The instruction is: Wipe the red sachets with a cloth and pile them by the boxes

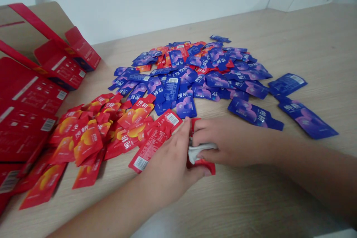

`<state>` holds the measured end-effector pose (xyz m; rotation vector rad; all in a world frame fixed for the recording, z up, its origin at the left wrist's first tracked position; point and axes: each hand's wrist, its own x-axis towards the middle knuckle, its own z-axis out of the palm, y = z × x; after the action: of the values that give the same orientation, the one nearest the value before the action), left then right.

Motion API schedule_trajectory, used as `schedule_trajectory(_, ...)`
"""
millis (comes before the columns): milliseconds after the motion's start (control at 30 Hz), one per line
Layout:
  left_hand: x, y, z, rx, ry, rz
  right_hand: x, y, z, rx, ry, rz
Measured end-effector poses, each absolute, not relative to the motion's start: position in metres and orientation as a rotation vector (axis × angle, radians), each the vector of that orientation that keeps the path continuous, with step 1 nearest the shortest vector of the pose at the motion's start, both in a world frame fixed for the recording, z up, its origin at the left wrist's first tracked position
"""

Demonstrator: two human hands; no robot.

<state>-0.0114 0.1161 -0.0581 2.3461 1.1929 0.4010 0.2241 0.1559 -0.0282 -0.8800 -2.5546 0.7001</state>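
Note:
My left hand (169, 169) is closed around the edges of a red sachet (209, 166), most of it hidden under my hands. My right hand (231, 139) bunches a crumpled white cloth (199, 150) in its fingers and presses it against that sachet. Just left of my hands, another red sachet (152, 148) lies with its barcode side up. A pile of red sachets with orange pictures (87, 139) spreads further left. Beyond my hands is a larger heap of blue sachets (181, 81), with some red ones among them.
Several red cardboard boxes (25, 108), some with raised flaps, stand along the left edge. A few loose blue sachets (308, 117) lie on the wooden table (315, 48) to the right. A white wall (156, 3) rises behind the table.

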Motion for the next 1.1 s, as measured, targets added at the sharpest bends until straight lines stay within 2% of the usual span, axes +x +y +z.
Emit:
schedule_trajectory(100,-0.011,0.115,-0.058,2.339,1.209,0.382,0.229,0.166,-0.034,-0.925,-2.569,0.716)
schedule_trajectory(233,-0.013,0.113,-0.057,2.336,1.247,0.399,0.239,0.185,-0.041,-1.186,-2.548,0.56)
schedule_trajectory(367,-0.015,0.113,-0.046,2.552,1.043,0.301,0.241,0.192,-0.046,-1.301,-2.541,0.503)
schedule_trajectory(467,-0.011,0.11,-0.041,2.622,0.921,0.215,0.24,0.191,-0.053,-1.294,-2.485,0.435)
schedule_trajectory(800,-0.017,0.106,-0.043,2.796,1.282,0.454,0.232,0.179,-0.046,-1.124,-1.959,0.182)
schedule_trajectory(967,-0.012,0.109,-0.04,2.661,1.438,0.19,0.227,0.166,-0.04,-1.04,-2.074,0.263)
schedule_trajectory(1100,-0.01,0.107,-0.038,2.676,1.285,0.21,0.226,0.166,-0.043,-1.059,-2.117,0.313)
